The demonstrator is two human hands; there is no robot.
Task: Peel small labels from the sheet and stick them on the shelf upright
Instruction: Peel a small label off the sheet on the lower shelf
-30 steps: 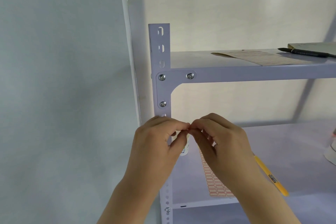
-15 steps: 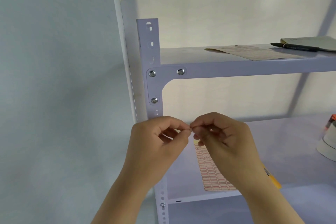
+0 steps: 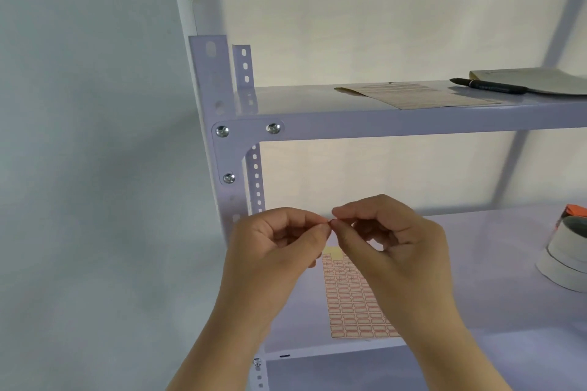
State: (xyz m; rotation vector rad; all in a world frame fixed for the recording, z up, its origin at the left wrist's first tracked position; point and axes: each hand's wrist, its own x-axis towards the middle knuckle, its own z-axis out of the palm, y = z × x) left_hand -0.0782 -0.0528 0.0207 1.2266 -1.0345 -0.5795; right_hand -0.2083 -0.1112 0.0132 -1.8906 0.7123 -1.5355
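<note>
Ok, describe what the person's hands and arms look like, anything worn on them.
Both are bare. The left hand and right hand wear no gloves, and no rings, watch or bracelets show. The forearms are uncovered down to the bottom of the picture, with no sleeve in view. Fingernails look short and unpainted, as far as can be seen.

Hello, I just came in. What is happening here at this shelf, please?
A person is working with both bare hands in front of a metal shelf upright. The left hand and the right hand meet at their fingertips, pinching something tiny with a red edge, probably one small label. The label sheet lies flat on the lower shelf under the hands, with its top corner already bare. No label shows on the visible part of the upright.
</note>
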